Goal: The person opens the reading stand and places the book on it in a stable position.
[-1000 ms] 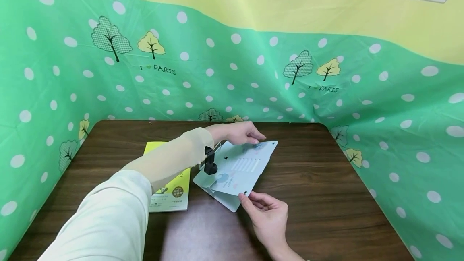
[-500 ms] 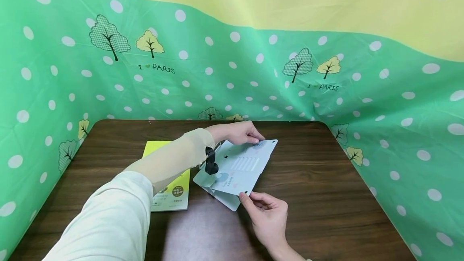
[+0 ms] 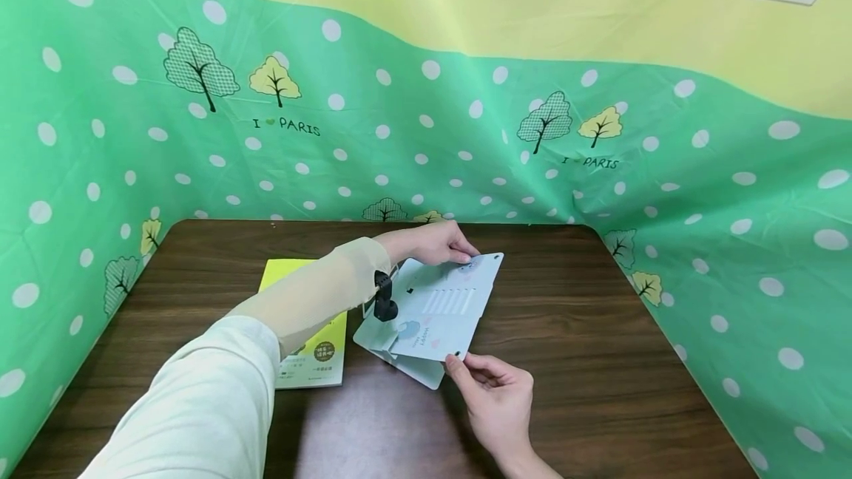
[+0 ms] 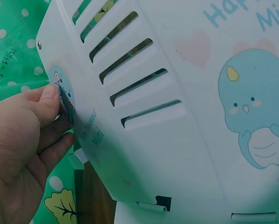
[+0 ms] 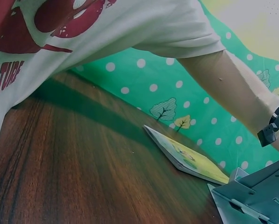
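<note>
In the head view a pale blue folding book stand (image 3: 433, 316) stands partly unfolded on the table. Its slotted panel tilts up from a flat base plate (image 3: 426, 371). My left hand (image 3: 435, 242) reaches across and pinches the panel's far edge. In the left wrist view, the left thumb and fingers (image 4: 50, 100) grip that edge beside a printed dinosaur. My right hand (image 3: 495, 401) pinches the panel's near corner between thumb and fingers. The right wrist view catches the stand's hinged lower end (image 5: 244, 200); the right hand is out of that picture.
A yellow book (image 3: 326, 346) lies flat left of the stand, partly covered by the left forearm. The dark wood table (image 3: 586, 361) is enclosed by a green and yellow dotted cloth (image 3: 426, 131) at the back and sides.
The panel has turned slightly: its near corner and the right hand shifted a little right, its far corner a little left. Both hands keep their hold.
</note>
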{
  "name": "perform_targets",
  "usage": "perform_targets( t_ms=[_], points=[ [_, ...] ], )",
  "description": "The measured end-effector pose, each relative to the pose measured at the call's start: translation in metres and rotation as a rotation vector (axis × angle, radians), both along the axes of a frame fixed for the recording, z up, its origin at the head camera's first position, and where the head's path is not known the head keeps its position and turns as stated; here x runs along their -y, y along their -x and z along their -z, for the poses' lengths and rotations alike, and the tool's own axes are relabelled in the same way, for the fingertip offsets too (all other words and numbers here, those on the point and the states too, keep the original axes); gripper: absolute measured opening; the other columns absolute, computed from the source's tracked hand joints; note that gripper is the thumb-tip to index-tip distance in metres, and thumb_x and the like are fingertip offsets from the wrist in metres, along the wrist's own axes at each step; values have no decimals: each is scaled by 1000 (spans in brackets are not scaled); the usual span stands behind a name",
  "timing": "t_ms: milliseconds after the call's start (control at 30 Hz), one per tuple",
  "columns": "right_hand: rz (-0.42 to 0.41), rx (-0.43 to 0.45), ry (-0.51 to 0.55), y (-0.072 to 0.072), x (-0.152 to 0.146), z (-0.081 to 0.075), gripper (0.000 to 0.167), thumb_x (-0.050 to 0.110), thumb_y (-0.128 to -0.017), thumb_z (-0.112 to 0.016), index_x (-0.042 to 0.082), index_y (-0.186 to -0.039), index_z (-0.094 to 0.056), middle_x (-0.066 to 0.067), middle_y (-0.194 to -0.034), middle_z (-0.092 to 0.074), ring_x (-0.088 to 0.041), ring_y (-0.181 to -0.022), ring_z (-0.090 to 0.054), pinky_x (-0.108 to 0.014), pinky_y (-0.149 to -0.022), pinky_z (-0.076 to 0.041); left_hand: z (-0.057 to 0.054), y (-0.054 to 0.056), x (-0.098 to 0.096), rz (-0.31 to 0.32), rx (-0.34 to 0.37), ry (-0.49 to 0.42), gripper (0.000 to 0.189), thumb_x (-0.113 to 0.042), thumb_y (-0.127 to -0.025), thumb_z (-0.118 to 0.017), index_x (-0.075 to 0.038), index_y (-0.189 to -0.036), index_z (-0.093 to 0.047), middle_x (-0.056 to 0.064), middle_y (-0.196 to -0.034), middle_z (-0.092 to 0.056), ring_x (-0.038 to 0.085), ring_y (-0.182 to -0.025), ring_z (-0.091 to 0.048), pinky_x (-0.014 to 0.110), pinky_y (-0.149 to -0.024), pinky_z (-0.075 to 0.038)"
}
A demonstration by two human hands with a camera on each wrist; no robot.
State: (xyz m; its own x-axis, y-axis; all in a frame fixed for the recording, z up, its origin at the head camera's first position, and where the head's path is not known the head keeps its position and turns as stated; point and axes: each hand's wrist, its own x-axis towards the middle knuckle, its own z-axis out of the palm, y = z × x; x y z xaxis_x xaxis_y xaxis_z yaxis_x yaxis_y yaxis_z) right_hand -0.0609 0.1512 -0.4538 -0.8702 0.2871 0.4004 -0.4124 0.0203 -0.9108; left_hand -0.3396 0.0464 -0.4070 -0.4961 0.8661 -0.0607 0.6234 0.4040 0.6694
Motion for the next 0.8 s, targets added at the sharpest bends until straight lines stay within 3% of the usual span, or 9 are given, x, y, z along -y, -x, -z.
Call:
perform_targets(
  t_ms=[200,800],
  points=[
    [-12,-15,4,1,0,2,11,-23,-80,-80,-13,-85,-77,-24,-77,-74,-21,-70,-78,-28,-64,-62,8,0,2,-63,26,-56,28,-17,-106,-68,-13,-133,-74,2,-126,-74,9,-120,-67,21,-89,-51],
    [-37,-5,64,0,-2,0,18,-33,-78,-70,-18,-87,-75,-23,-79,-75,-23,-71,-78,-32,-67,-62,11,-4,2,-88,21,-76,28,-17,-108,-64,-12,-133,-75,4,-126,-74,4,-113,-67,20,-84,-48]
  ],
)
